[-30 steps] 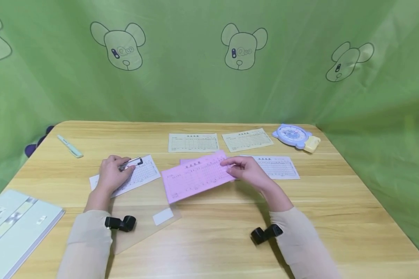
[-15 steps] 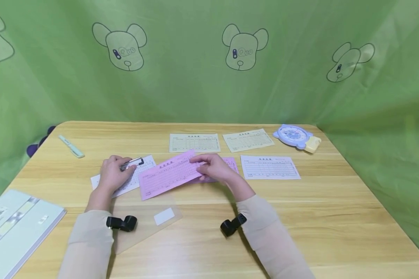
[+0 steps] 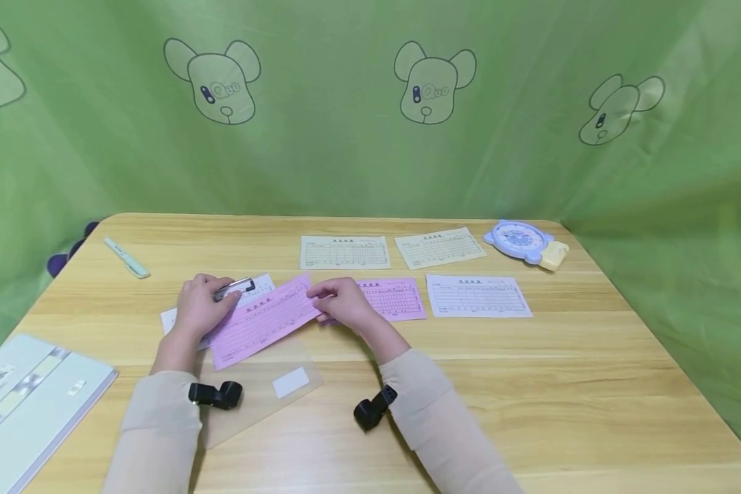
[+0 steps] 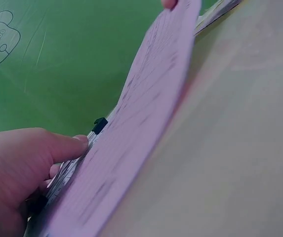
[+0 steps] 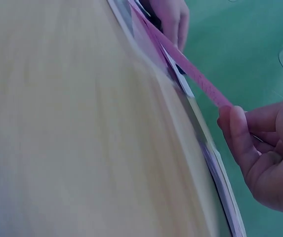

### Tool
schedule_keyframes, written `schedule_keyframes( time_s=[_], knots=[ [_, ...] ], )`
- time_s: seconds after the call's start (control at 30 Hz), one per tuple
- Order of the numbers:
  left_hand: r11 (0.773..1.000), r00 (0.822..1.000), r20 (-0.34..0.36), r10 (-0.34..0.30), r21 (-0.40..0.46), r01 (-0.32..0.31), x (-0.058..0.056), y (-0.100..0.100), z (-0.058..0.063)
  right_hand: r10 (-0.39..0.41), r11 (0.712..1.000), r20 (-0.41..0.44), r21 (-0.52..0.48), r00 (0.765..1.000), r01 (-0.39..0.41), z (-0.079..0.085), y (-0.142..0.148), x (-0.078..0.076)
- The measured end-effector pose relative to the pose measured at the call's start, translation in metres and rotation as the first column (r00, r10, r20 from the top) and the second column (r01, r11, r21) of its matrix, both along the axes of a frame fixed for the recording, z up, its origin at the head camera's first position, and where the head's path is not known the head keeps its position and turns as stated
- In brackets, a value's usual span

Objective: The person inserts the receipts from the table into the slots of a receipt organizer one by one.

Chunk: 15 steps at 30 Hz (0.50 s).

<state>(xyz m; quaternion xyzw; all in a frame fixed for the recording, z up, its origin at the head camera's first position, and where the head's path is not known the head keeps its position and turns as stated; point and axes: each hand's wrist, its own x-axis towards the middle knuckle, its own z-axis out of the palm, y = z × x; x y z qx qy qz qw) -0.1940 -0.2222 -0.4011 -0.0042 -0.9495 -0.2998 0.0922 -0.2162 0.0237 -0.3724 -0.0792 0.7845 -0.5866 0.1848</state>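
At the left of the table, my left hand (image 3: 202,307) grips the metal clip (image 3: 234,288) of a clear clipboard (image 3: 253,405). Its thumb lies on the clip in the left wrist view. Under the clip is a white form slip (image 3: 259,285), partly covered. My right hand (image 3: 344,302) pinches a pink form slip (image 3: 265,319) by its right end, between thumb and fingers. The slip slants down to the left over the white one, its left edge close beside my left hand. A second pink slip (image 3: 395,298) lies on the table behind my right wrist.
Two pale green slips (image 3: 344,252) lie at the back and a white slip (image 3: 478,296) to the right. Beyond them sit a blue toy clock (image 3: 517,240) and a yellow block (image 3: 554,255). A pale pen (image 3: 126,258) and a thick folder (image 3: 33,405) lie at the left.
My right hand has carried the pink slip leftward, from mid-table to over the white slip on the clipboard. The second pink slip is more exposed. My left hand stays at the clip.
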Motion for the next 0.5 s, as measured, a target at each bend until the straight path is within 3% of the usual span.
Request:
schedule_keyframes(
  time_s=[0.23, 0.5],
  knots=[
    [1.0, 1.0, -0.01, -0.003, -0.02, 0.002, 0.0, 0.0, 0.002, 0.03, 0.997, 0.045, -0.076, 0.999, -0.027, -0.008, -0.023, 0.004],
    [1.0, 1.0, -0.02, -0.012, -0.026, 0.012, -0.001, 0.0, 0.0, 0.012, 0.996, 0.087, -0.09, 0.996, -0.004, -0.011, -0.041, 0.006]
  ],
)
